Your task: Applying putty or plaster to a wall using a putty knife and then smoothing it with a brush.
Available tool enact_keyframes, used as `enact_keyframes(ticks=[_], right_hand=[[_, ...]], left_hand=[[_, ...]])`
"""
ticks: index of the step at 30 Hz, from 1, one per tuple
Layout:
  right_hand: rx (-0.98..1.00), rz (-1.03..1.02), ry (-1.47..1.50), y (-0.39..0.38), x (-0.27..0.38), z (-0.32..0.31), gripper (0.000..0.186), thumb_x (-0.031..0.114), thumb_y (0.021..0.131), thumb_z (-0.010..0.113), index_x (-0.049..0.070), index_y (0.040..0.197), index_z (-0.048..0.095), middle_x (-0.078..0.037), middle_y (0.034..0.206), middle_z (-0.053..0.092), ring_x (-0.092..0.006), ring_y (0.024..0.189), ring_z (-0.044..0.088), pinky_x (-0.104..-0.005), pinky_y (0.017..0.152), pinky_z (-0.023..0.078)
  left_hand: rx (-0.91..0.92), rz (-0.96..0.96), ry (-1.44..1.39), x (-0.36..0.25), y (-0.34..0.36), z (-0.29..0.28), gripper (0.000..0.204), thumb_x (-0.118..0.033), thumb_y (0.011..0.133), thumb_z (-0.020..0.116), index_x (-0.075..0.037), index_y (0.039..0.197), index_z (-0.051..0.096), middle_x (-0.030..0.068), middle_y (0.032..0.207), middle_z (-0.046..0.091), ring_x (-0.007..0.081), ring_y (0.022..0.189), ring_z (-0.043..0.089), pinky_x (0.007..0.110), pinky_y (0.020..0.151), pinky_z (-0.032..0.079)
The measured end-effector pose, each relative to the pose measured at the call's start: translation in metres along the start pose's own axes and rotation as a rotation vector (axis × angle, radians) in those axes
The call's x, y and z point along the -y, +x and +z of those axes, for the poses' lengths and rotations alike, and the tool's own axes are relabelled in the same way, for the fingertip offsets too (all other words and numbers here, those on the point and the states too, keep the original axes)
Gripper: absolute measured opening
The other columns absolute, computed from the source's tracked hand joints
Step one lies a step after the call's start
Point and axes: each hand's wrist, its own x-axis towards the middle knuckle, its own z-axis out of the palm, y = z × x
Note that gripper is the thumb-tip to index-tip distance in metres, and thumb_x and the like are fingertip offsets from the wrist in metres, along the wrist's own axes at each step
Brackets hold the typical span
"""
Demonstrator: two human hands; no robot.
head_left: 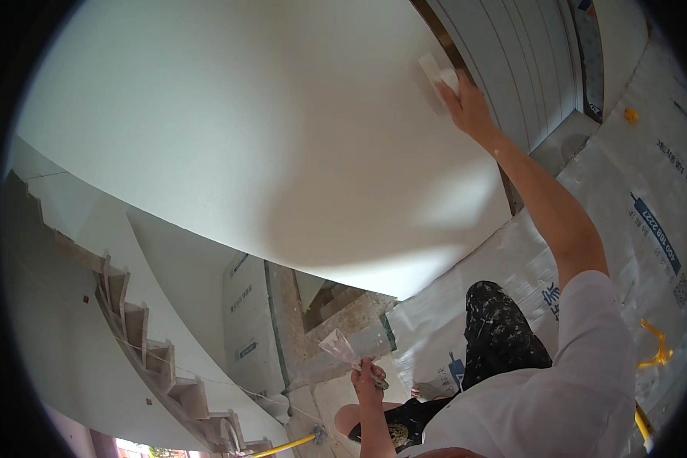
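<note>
Trowel (433,71) | clasped, between right grip (469,111) and wall (221,122) | scraper (338,346) | clasped, protruding from left grip (369,379)

Single head-worn fisheye view, looking down, at arm's-length hands (469,111)

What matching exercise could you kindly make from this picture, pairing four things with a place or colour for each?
1. Putty knife
2. Pale flat tool
3. Shorts
4. Staircase

A. Black with white splashes
B. In the left hand
C. Along the picture's left side
D. In the right hand, at the white wall

Pairs: 1-B, 2-D, 3-A, 4-C.
</note>
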Motion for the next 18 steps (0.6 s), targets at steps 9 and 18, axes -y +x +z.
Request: enact_keyframes(ticks=[9,18], right_hand=[[0.334,-0.115,-0.153,-0.095,0.075,0.078,0.041,0.042,0.09,0.061,0.009,0.114,0.057,-0.015,0.082,0.067,-0.0338,0.071,0.065,-0.0439,0.063,0.051],[0.158,-0.065,-0.151,-0.07,0.057,0.082,0.04,0.04,0.094,0.054,0.005,0.112,0.053,-0.014,0.071,0.065,-0.0366,0.063,0.064,-0.0449,0.054,0.051]], left_hand=[[-0.023,-0.038,0.062,0.007,0.009,0.006,0.015,-0.015,0.095,0.058,-0.001,0.09,0.059,0.0015,0.057,0.048,0.0132,0.049,0.05,0.028,0.044,0.043],[-0.1,0.008,-0.018,0.003,0.005,-0.008,0.013,-0.015,0.092,0.063,-0.003,0.091,0.058,0.0024,0.058,0.052,0.0127,0.047,0.052,0.028,0.044,0.043]])
